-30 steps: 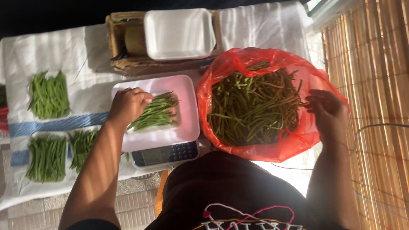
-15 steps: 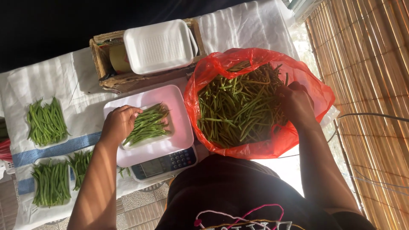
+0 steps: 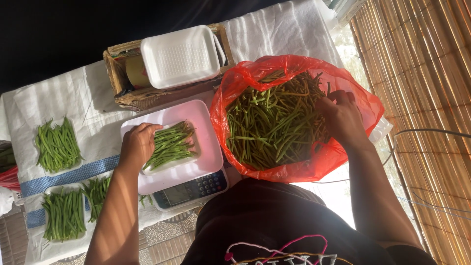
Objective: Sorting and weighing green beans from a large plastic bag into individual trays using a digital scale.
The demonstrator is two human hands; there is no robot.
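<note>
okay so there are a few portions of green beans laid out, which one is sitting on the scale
The portion of beans under the left hand, on the scale beside the red bag. The other portions lie off the scale on the white cloth farther left.

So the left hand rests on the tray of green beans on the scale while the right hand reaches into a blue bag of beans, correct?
Not quite: the bag is red, not blue, as the head view shows. The rest holds: the left hand rests on the tray of green beans on the scale, and the right hand reaches into the bag of beans.
</note>
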